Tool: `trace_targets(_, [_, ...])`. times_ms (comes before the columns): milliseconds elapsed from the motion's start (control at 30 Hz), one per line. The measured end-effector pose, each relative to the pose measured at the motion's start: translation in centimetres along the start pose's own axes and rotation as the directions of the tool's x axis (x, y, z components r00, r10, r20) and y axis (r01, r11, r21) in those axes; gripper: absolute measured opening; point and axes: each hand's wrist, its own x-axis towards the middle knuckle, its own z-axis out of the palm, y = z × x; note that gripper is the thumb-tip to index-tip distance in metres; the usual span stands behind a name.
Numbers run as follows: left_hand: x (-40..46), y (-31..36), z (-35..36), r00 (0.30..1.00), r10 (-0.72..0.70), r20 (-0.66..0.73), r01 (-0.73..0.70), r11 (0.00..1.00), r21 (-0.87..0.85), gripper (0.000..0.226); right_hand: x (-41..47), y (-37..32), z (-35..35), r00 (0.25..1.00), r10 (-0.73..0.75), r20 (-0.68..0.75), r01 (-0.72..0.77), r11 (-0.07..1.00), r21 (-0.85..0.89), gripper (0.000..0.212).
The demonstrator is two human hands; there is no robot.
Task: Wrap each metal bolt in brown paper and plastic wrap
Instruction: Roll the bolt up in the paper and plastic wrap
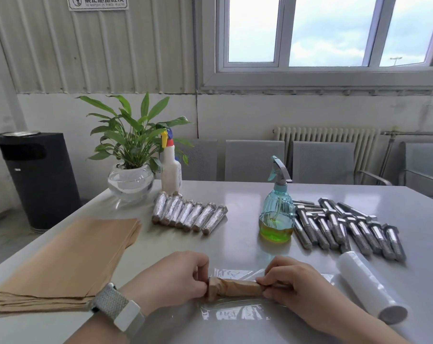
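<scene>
Left hand (178, 276) and right hand (295, 281) each pinch one end of the paper-wrapped bolt (235, 287), lying crosswise on a plastic wrap sheet (235, 312) at the table's (235, 194) near edge (fingers curled round both ends). Bare bolts (347, 227) right, finished wrapped bolts (188, 214) behind, brown paper stack (68, 259) left, wrap roll (369, 286) beside the right hand.

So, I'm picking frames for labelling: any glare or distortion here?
Head view: wide-angle bending curves the window frame and table edges; window glare whitens the plastic wrap sheet and tabletop; the paper-wrapped bolt and both hands stay sharp.
</scene>
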Motion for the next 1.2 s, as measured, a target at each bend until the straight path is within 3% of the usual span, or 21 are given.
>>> trace_targets(133, [0.5,0.7,-0.9,0.993,-0.067,0.096,0.053,0.989,0.14,0.008,0.0,0.0,0.0,1.0,0.005,-0.008,-0.005,1.0,0.021,0.017])
trace_targets(233, [0.9,1.1,-1.8,0.967,-0.152,0.204,0.118,0.978,0.172,0.027,-0.1,0.0,0.1,1.0,-0.008,-0.017,0.009,1.0,0.023,0.025])
trace_targets(300, [1.1,1.5,-2.6,0.939,-0.222,0.264,0.174,0.966,0.193,0.033,-0.1,0.0,0.2,1.0,-0.012,-0.023,0.013,1.0,0.017,0.019])
trace_targets(400, [1.4,2.3,-3.1,0.912,-0.283,0.296,0.203,0.94,0.272,0.026,-0.2,0.0,0.2,1.0,-0.012,-0.02,0.012,1.0,0.006,0.008])
trace_targets(567, [1.5,3.7,-2.7,0.907,-0.296,0.299,0.198,0.927,0.317,0.026,-0.3,-0.2,0.1,1.0,-0.018,-0.013,0.018,1.0,0.012,0.01])
trace_targets(733, [1.3,3.6,-2.6,0.917,-0.293,0.271,0.29,0.956,0.054,0.016,-0.3,-0.2,0.0,1.0,-0.022,-0.003,0.022,1.0,0.0,0.009])
trace_targets(833, [0.8,3.0,-2.5,0.921,-0.281,0.269,0.329,0.932,-0.153,0.001,-0.4,-0.2,0.0,1.0,-0.012,0.001,0.012,1.0,0.01,0.01])
trace_targets(900, [0.3,2.5,-2.4,0.927,-0.261,0.27,0.338,0.893,-0.297,0.006,-0.3,-0.2,0.0,1.0,-0.009,0.005,0.009,1.0,0.015,0.01])
trace_targets(967, [-0.3,2.1,-2.6,0.924,-0.246,0.292,0.361,0.812,-0.459,0.007,-0.3,-0.2,0.0,1.0,-0.003,0.011,0.003,1.0,0.015,0.01])
trace_targets(1067, [-1.5,1.6,-2.6,0.916,-0.262,0.303,0.401,0.594,-0.697,0.013,-0.3,-0.2,0.0,1.0,0.007,0.016,-0.007,1.0,0.013,0.009])
trace_targets(1200, [-3.0,1.0,-0.9,0.915,-0.32,0.247,0.362,0.379,-0.851,0.022,-0.3,-0.1,0.1,1.0,0.016,0.012,-0.016,1.0,0.016,0.01])
